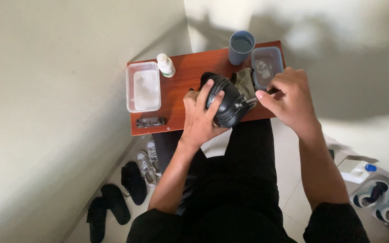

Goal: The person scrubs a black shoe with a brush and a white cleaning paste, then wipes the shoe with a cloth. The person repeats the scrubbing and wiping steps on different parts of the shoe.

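Near the table's [181,123] front edge, the left hand [200,118] wraps spread fingers over a black shoe [225,102], steadying it. The right hand [289,96] pinches a thin brush handle [253,101] against the shoe's side. Farther off stand a cup [241,46] and tub [266,66] of water, within reach.

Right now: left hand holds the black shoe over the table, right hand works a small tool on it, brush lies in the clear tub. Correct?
Not quite. The head view shows the brush lying on the table, in front of the clear tub, not in it. The left hand does hold the black shoe; the right hand works a small tool.
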